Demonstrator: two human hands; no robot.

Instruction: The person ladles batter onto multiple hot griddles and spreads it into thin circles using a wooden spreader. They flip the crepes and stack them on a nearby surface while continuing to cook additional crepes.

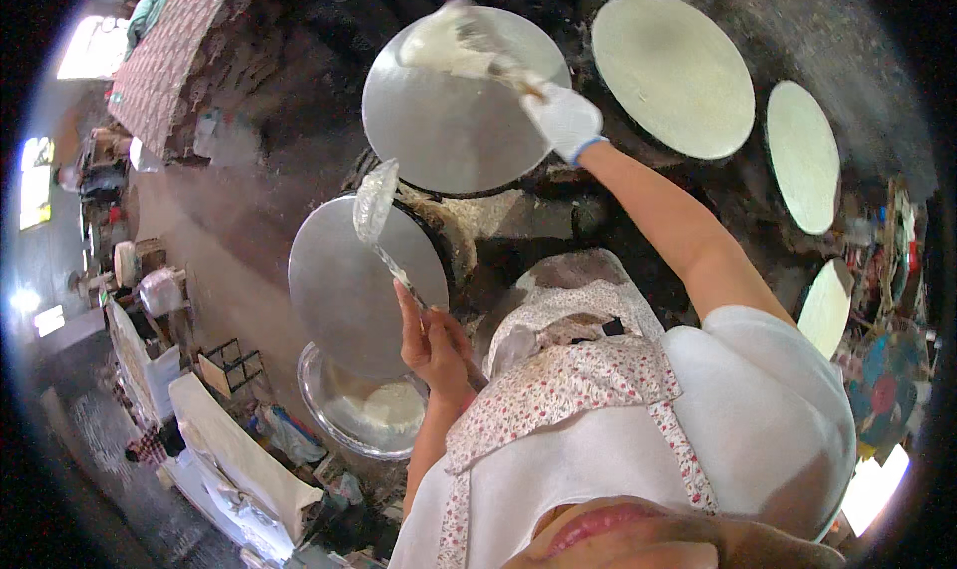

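My right hand (563, 122), in a white knit glove, grips the handle of a batter-coated spreading tool (503, 73); its exact kind is unclear. The tool lies over a round grey griddle (464, 155), where pale batter (439, 48) covers the far left part. My bare left hand (436, 352) is closed around the handle of a ladle (377, 205), whose bowl is smeared with white batter. The ladle is held above a round metal plate (344, 270). Partly under that plate stands a metal basin (314, 394) with pale batter in it.
Pale sheets cover a round griddle (673, 75) at the far right, a second one (802, 158) beyond it and a third (825, 310) lower right. At lower left are a long pale board (239, 459) and a small black-framed rack (231, 368).
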